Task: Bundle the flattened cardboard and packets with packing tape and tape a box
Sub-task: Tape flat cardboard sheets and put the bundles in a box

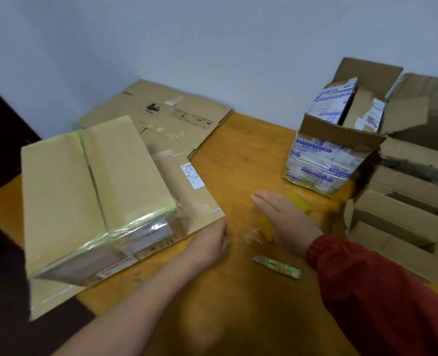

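Note:
A taped brown cardboard box (92,186) sits at the left of the wooden table (241,155), on top of a flattened cardboard sheet (200,201). My left hand (210,240) rests at that sheet's right corner, beside the box's front end. My right hand (284,217) hovers with straight fingers over a yellow roll of packing tape (300,201), which it mostly hides. A loose strip of clear tape (251,236) lies between the hands. A utility knife (277,265) lies on the table just in front of them.
More flattened cardboard (161,111) lies at the back by the wall. An open, torn carton holding printed packets (336,140) stands at the right. Several stacked cardboard pieces (405,201) fill the far right edge.

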